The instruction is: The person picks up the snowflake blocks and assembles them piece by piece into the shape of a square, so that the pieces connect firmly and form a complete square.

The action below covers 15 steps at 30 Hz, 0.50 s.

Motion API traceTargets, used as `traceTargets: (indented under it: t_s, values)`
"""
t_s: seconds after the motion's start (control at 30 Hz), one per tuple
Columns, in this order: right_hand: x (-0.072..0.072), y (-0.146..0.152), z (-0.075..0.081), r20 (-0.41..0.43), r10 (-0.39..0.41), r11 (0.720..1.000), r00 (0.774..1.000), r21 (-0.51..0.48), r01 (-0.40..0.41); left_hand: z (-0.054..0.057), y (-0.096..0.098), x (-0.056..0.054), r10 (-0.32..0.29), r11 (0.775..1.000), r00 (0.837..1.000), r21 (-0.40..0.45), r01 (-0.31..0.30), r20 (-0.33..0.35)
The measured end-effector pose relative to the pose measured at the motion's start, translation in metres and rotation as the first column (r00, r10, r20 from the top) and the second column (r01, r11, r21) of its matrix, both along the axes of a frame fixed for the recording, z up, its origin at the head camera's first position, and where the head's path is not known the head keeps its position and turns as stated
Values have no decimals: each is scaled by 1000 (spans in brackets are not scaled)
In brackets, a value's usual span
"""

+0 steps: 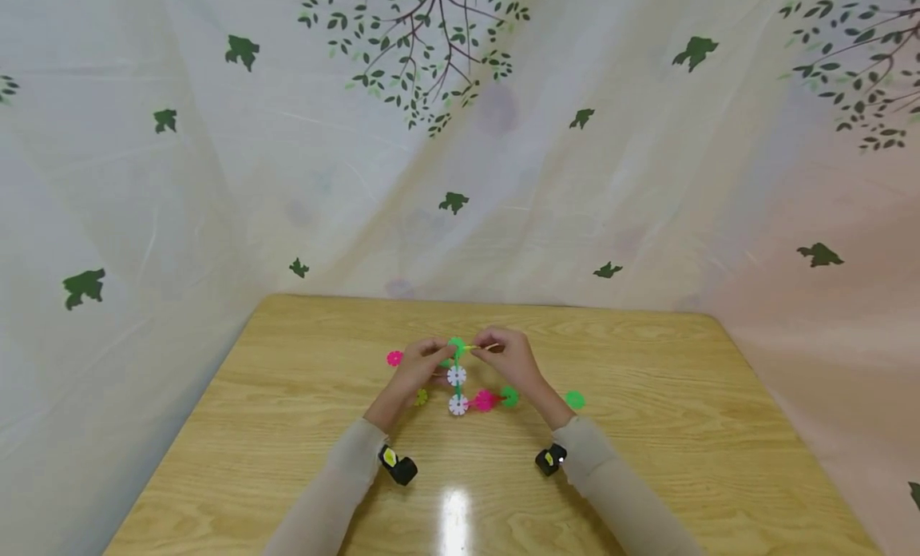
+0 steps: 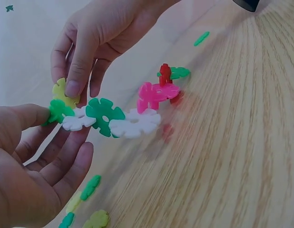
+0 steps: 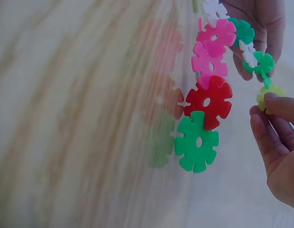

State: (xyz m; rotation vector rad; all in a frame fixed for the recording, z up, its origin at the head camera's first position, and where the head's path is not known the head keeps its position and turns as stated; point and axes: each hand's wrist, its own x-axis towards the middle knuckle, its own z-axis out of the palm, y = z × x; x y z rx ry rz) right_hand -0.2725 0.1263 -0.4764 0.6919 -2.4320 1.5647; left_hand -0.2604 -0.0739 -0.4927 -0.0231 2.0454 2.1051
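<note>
My left hand [image 1: 415, 370] grips a green snowflake disc [image 2: 60, 111] between thumb and fingers. Facing it, my right hand [image 1: 513, 358] pinches a yellow disc [image 3: 275, 90], which meets that green disc edge to edge. From there a chain of slotted plastic discs runs on: a white disc [image 2: 76, 120], another green disc [image 2: 105, 116] and a second white disc [image 1: 458, 405]. Pink discs [image 3: 212, 64], a red disc [image 3: 208, 102] and a green end disc [image 3: 196, 142] follow, bending to the right. The chain's far end lies close over the table.
Loose discs lie on the wooden table [image 1: 287, 460]: a pink disc [image 1: 394, 358] and a yellow disc [image 1: 421, 397] near the left hand, a green disc [image 1: 575, 399] beyond the right wrist. A cloth printed with leaves [image 1: 359, 220] hangs behind the table.
</note>
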Motion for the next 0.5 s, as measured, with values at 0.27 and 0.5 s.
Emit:
traceTargets:
  t_s: [0.27, 0.5]
  values:
    - [1, 5, -5, -10, 28, 998, 1000, -65, -29, -2, -2, 0, -45, 999, 999, -3, 45, -5]
    - [0, 6, -5, 4, 28, 995, 1000, -100, -27, 0, -1, 0, -44, 999, 999, 5, 44, -24]
